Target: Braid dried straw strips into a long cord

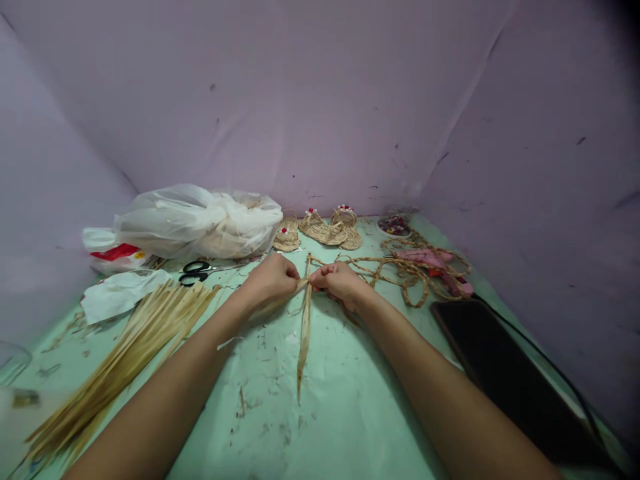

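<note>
Both hands meet near the middle of the green table, closed on dried leaf strips. My left hand (pixel 273 280) pinches a strip that runs back under the wrist. My right hand (pixel 340 280) pinches strips at the crossing point, its fingertips close to the left ones. A flat dried leaf strip (pixel 305 333) hangs from between the hands toward me, tapering to a point. From behind the right hand, a braided cord (pixel 370 270) trails off to the right in loose loops. Which strip each finger presses is partly hidden.
Left lie a bundle of dried strips (pixel 125 360), black-handled scissors (pixel 195 272), white cloth (pixel 120 293) and a plastic bag (pixel 195 220). Small woven slippers (pixel 325 231) stand by the back wall, beside a bowl of beads (pixel 394 225). A pink glue gun (pixel 433 260) and black slab (pixel 500 367) lie right.
</note>
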`<state>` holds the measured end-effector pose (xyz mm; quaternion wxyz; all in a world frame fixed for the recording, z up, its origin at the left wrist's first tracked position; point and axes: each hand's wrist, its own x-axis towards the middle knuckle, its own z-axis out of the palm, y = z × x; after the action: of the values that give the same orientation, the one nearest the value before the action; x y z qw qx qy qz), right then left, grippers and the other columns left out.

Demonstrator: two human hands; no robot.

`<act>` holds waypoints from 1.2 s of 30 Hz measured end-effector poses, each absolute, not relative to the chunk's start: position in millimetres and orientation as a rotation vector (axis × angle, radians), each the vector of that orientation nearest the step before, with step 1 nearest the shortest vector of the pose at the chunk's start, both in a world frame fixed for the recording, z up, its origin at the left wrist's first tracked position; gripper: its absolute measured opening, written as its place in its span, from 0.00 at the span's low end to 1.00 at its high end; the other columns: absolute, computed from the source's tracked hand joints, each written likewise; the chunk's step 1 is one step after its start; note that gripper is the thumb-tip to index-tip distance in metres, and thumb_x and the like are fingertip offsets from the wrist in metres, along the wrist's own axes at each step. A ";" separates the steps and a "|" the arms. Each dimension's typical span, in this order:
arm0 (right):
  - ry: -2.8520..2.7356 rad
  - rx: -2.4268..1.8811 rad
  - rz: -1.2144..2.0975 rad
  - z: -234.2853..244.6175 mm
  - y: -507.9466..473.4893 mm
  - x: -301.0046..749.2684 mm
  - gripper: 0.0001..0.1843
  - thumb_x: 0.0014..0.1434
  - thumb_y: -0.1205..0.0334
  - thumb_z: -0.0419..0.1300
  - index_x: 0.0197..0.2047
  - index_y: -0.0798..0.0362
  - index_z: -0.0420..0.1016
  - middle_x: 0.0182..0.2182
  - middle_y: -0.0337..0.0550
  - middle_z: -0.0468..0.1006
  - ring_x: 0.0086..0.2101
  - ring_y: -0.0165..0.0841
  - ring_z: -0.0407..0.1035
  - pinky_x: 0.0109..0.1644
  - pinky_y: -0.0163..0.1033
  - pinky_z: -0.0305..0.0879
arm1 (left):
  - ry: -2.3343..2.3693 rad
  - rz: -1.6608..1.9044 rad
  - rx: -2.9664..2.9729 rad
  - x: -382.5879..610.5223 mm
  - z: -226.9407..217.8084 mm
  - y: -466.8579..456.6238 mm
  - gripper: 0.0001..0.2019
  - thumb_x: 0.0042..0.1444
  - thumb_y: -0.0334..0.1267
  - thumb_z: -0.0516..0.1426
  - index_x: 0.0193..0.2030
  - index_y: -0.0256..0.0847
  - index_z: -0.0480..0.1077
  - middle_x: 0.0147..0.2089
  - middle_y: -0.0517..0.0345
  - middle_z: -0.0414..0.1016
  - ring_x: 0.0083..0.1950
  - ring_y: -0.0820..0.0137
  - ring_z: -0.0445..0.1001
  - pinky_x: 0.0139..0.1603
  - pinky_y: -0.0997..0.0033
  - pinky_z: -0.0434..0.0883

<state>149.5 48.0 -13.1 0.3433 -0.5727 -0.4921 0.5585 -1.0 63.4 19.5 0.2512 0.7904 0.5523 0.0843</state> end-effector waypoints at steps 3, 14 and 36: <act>-1.298 -1.500 1.442 -13.5 47.5 149.9 0.03 0.40 0.69 0.55 0.18 0.58 0.66 0.11 0.32 0.61 0.12 0.20 0.45 0.16 0.30 0.38 | 1.398 0.283 1.964 -3.3 16.2 63.7 0.10 0.40 0.38 0.52 0.21 0.34 0.72 0.17 0.61 0.63 0.20 0.76 0.58 0.21 0.76 0.53; -1.257 -1.501 1.400 -15.0 46.7 147.5 0.02 0.39 0.69 0.55 0.19 0.59 0.68 0.13 0.33 0.64 0.13 0.19 0.45 0.16 0.29 0.40 | 1.543 0.300 1.388 1.0 15.9 66.2 0.09 0.36 0.38 0.57 0.24 0.34 0.71 0.12 0.63 0.60 0.14 0.79 0.52 0.15 0.77 0.46; -1.117 -1.423 1.573 -11.2 47.5 151.5 0.04 0.36 0.71 0.53 0.20 0.59 0.68 0.11 0.32 0.60 0.12 0.18 0.41 0.15 0.30 0.33 | 1.589 0.351 1.435 27.2 15.6 63.3 0.05 0.37 0.30 0.56 0.16 0.33 0.64 0.11 0.63 0.58 0.12 0.81 0.52 0.14 0.78 0.49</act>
<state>151.5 47.5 -11.2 0.3636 -0.5529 -0.4341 0.6112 27.2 63.3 15.6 0.4670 0.5847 0.6477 0.1429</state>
